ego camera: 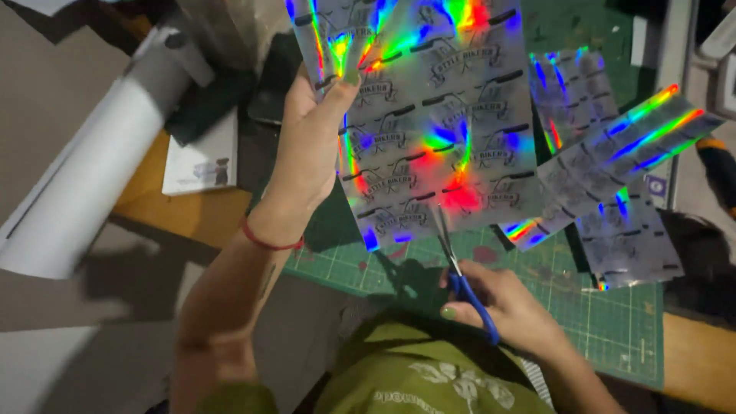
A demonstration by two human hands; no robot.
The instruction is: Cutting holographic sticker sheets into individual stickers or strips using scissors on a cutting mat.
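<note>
Left hand [310, 146] pinches holographic sticker sheet [429, 115] at left edge, held up over green cutting mat [613, 314]. Right hand [506, 303] grips blue-handled scissors [460, 268], blades entering bottom edge. Sheet likely light, floppy, slick; best held near cut.
</note>
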